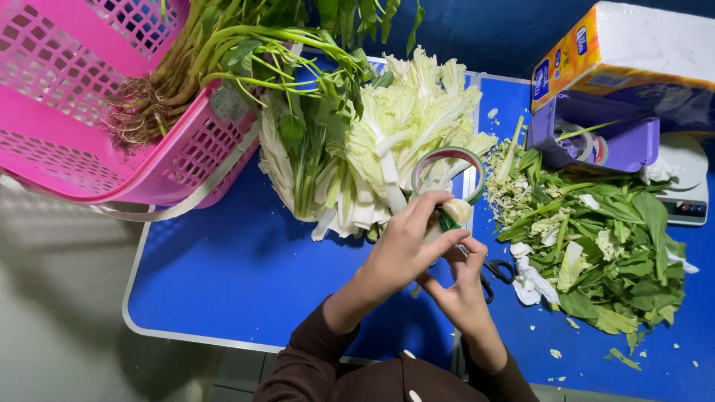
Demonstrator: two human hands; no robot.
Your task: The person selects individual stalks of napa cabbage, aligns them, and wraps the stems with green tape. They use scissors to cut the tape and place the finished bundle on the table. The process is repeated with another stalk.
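Blue tabletop (246,275): left hand (398,249) pinches a green-rimmed clear tape roll (447,176) above the cut pale cabbage stack (402,134), right hand (462,286) pinches its loose end; tape may slip and restick.

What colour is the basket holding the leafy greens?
Pink, with a lattice of holes; the basket shows clearly in the head view, top left.

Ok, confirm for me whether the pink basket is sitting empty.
No, the pink basket holds a bunch of green-stemmed vegetables whose roots lie inside it and whose leaves hang over its rim.
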